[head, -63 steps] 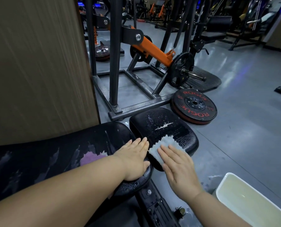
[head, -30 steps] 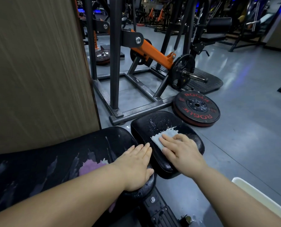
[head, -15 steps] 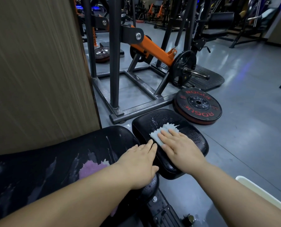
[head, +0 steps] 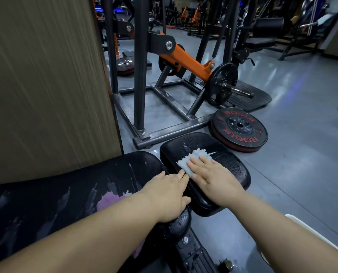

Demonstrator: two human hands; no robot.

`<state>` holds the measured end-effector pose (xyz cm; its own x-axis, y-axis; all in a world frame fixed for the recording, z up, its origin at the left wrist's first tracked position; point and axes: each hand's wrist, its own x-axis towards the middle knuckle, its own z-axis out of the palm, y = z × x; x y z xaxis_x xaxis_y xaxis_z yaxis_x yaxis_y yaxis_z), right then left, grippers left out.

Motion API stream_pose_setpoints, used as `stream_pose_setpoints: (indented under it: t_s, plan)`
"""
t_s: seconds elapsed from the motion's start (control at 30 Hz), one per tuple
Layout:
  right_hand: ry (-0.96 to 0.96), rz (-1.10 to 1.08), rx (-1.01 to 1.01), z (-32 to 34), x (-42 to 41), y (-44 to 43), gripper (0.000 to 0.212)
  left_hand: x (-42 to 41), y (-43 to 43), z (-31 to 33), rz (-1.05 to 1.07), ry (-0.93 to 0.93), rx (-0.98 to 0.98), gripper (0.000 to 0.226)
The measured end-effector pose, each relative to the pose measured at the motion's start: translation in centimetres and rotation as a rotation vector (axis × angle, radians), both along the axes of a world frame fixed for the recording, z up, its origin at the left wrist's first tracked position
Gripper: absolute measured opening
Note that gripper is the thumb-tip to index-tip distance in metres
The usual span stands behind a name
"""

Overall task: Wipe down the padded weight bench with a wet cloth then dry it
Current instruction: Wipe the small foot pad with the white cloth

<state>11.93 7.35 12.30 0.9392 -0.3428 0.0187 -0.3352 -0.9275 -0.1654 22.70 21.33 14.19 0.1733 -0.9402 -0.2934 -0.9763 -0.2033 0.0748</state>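
Note:
The black padded bench has two parts: a long back pad [head: 69, 194] at the lower left and a smaller seat pad [head: 229, 164] in the middle, wet and glistening. A pale grey cloth [head: 191, 160] lies flat on the seat pad, and my right hand [head: 213, 178] presses on it with straight fingers, covering its near half. My left hand [head: 168, 196] rests flat on the near end of the back pad, fingertips at the gap between the pads. A purple cloth [head: 109, 200] lies on the back pad, partly hidden by my left forearm.
A wooden panel [head: 46, 81] rises at the left. Beyond the seat pad stand a steel machine frame [head: 164, 133] with an orange lever arm [head: 187, 62] and a Rogue weight plate [head: 240, 129] flat on the grey floor. A white basin rim [head: 309, 231] shows at the lower right.
My right hand has slid the grey cloth from the seat pad's near edge toward its middle and far side. My left hand has stayed on the back pad.

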Motion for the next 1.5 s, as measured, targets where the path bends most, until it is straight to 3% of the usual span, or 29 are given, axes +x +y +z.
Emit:
stream_pose_setpoints:
  t_s: [0.1, 0.27, 0.37, 0.53, 0.6, 0.77, 0.87, 1.03, 1.13, 1.33, 1.5]
  plan:
    - [0.036, -0.081, 0.049, -0.1, -0.2, -2.5, 0.047, 0.2, 0.0, 0.1, -0.010, -0.002, 0.020, 0.067]
    - [0.039, -0.309, -0.036, 0.2, 0.1, -6.4, 0.037, 0.1, -0.3, 0.1, -0.019, -0.015, 0.039, 0.068]
    - [0.035, -0.234, -0.049, 0.3, 1.4, -4.1, 0.039, 0.0, -0.4, 0.0, -0.023, -0.035, 0.046, 0.068]
    - [0.035, 0.006, 0.128, 0.6, 3.5, -1.1, 0.045, 0.1, -0.3, -0.1, -0.029, -0.018, 0.022, 0.070]
    - [0.048, -0.046, 0.198, 0.6, 3.5, -2.6, 0.045, 0.2, -0.2, 0.1, -0.028, -0.009, 0.036, 0.070]
    - [0.091, -0.275, 0.022, 0.8, 3.3, -6.0, 0.045, 0.2, -0.2, 0.2, -0.027, 0.003, 0.059, 0.069]
    - [0.075, -0.210, -0.010, 0.9, 4.2, -3.9, 0.038, 0.2, -0.4, 0.1, -0.029, 0.001, 0.060, 0.069]
    - [0.084, 0.021, 0.075, 1.0, 6.0, -0.7, 0.045, 0.5, -0.5, -0.1, -0.053, -0.010, 0.040, 0.070]
    - [0.082, -0.048, 0.164, 1.1, 6.1, -2.5, 0.047, 0.7, -0.4, 0.1, -0.048, -0.004, 0.043, 0.070]
    - [0.122, -0.272, 0.041, 2.0, 5.4, -6.3, 0.042, 0.6, -0.2, 0.0, -0.044, 0.018, 0.038, 0.071]
    - [0.152, -0.127, 0.058, 2.4, 7.4, -3.5, 0.046, 0.7, -0.4, -0.3, -0.055, 0.016, 0.014, 0.072]
